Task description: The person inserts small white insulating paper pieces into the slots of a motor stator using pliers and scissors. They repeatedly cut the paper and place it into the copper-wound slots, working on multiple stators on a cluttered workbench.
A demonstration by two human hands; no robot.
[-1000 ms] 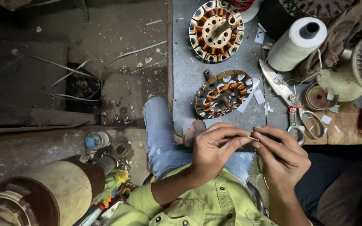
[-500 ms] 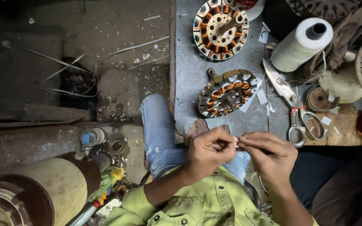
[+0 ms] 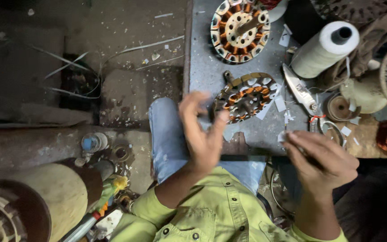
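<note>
1. The left hand point(image 3: 202, 132) is raised over the knee, blurred, fingers spread apart and holding nothing I can see.
2. The right hand point(image 3: 321, 159) hovers at the bench edge point(image 3: 256, 139), fingers curled together, pinching a small pale scrap point(image 3: 283, 136) at the fingertips.
3. The near stator point(image 3: 246, 97), wound with copper, lies on the grey bench just beyond the left fingertips and well left of the right hand.
4. Scissors point(image 3: 307, 98) lie just above the right hand.
5. Farther off sit a second stator point(image 3: 239, 30) and a white thread spool point(image 3: 323, 48).
</note>
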